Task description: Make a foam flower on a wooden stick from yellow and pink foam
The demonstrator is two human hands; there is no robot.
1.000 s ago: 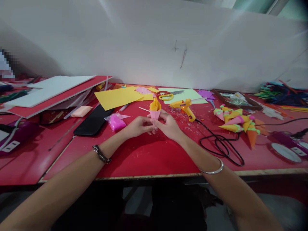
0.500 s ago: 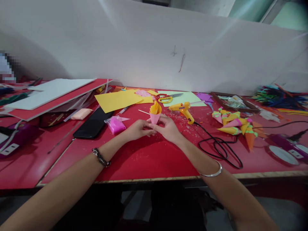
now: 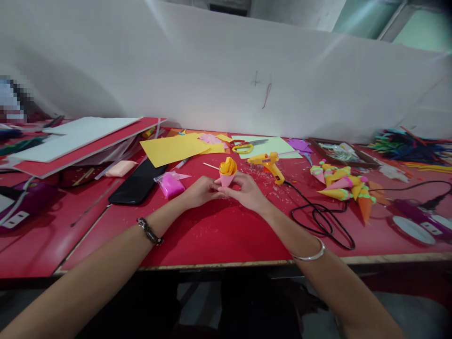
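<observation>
Between my hands, above the red table, is a pink paper cone (image 3: 226,180) with a rolled yellow paper flower (image 3: 229,166) in its top. My right hand (image 3: 250,192) is closed round the cone's side, thumb across the front. My left hand (image 3: 202,192) is closed at the cone's lower left, its fingertips pressed near the tip; my fingers partly hide the lower end. A thin white stick (image 3: 211,165) lies just behind the left fingers. Right of my hands rests a yellow glue gun (image 3: 269,165), and to the left a bag of pink clay (image 3: 171,184).
Red-and-yellow scissors (image 3: 244,147) lie on pale green paper behind. A black phone (image 3: 138,182) and yellow card (image 3: 173,148) are at left. Finished-looking paper cones (image 3: 344,182) pile up at right, near the glue gun's looped black cable (image 3: 319,216). The table's edge (image 3: 219,264) runs in front.
The cone has tipped slightly toward me, so more of the yellow flower's top shows. Both hands stay round it, with small shifts of the fingers.
</observation>
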